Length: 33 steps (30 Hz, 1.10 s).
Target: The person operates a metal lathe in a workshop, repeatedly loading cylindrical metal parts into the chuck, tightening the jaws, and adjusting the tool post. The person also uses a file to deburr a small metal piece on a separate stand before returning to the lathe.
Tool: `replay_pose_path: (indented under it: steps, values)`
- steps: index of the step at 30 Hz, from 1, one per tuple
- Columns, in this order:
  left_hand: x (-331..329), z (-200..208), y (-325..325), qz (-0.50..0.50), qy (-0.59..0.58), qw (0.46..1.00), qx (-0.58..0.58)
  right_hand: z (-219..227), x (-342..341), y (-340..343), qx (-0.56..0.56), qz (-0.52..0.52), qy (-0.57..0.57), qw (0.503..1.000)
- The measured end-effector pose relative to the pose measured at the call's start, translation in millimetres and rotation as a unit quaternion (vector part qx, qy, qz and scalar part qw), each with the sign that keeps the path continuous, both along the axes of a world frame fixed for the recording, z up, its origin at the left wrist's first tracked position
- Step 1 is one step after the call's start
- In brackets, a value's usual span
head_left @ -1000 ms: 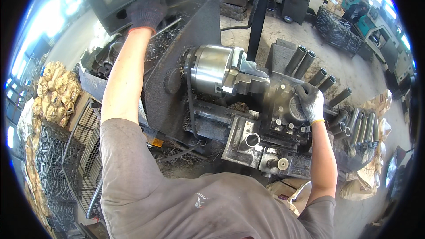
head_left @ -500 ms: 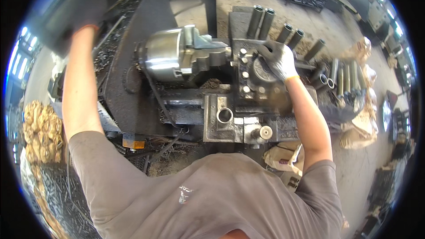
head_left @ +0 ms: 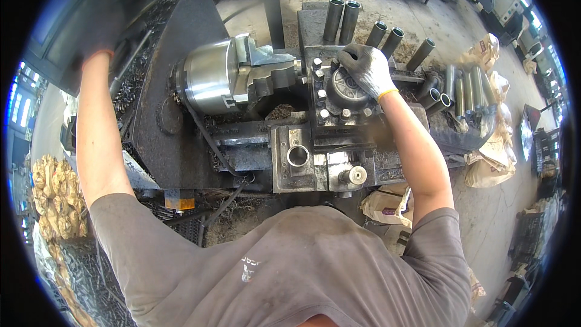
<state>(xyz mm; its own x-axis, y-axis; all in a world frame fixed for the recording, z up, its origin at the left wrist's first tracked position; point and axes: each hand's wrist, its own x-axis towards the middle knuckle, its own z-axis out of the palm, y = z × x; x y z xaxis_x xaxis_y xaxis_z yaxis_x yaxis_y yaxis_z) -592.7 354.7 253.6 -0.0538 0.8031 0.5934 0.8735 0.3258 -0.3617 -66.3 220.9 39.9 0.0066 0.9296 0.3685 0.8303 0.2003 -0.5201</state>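
My right hand (head_left: 367, 71), in a white glove with dark, soiled fingers, rests at the far side of a lathe's square tool post (head_left: 346, 92). Its fingers are curled and closed, and whatever they grip is hidden. Several bolts stand around the post's round cap. To its left is the big steel chuck (head_left: 212, 77) with stepped jaws (head_left: 266, 72). My left arm stretches far to the upper left. There my left hand (head_left: 100, 27), in a dark glove, blends into the dark machine housing, and its fingers cannot be made out.
Several steel tubes (head_left: 350, 21) stand upright behind the tool post, and more lie at the right (head_left: 472, 91) by brown paper wrapping (head_left: 493, 157). A short ring-shaped tube (head_left: 298, 155) stands on the near slide, beside a round knob (head_left: 357, 175). Metal chips lie along the left trough (head_left: 136, 69).
The whole view has shifted, so the lathe sits slightly farther left in the picture. My right hand stays at the tool post, its fingers curled. My left arm remains stretched to the upper left.
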Motion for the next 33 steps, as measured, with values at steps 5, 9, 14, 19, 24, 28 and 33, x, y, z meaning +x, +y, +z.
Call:
replay_pose_path:
  steps: [5, 9, 14, 19, 24, 28, 33]
  values:
    - [6.7, 2.1, -5.6, -0.011, 0.003, 1.0, 0.016, -1.1, 0.5, 4.5, 0.012, 0.006, -0.006, 1.0]
    - [9.9, 2.8, -7.5, 0.017, 0.0, 1.0, -0.008, -0.5, 1.1, 6.8, 0.011, 0.005, -0.014, 1.0]
    - [6.3, 4.1, -6.8, -0.024, -0.019, 1.0, 0.007, 1.0, 0.3, 8.5, 0.004, -0.002, -0.014, 1.0]
    - [-3.0, -2.4, -4.5, -0.112, -0.085, 0.987, 0.074, 5.6, -1.6, 8.2, -0.006, -0.004, -0.01, 1.0]
    - [-13.0, -5.9, 4.1, -0.11, -0.095, 0.986, 0.083, 2.3, 0.5, 8.7, -0.003, -0.002, -0.016, 1.0]
    - [-7.7, -9.9, 5.2, -0.148, -0.06, 0.984, 0.078, -7.7, 5.6, 14.5, 0.023, 0.006, -0.013, 1.0]
    - [37.2, -20.3, -16.2, -0.044, 0.008, 0.999, 0.018, -7.5, 5.5, 17.4, 0.075, 0.05, -0.101, 0.991]
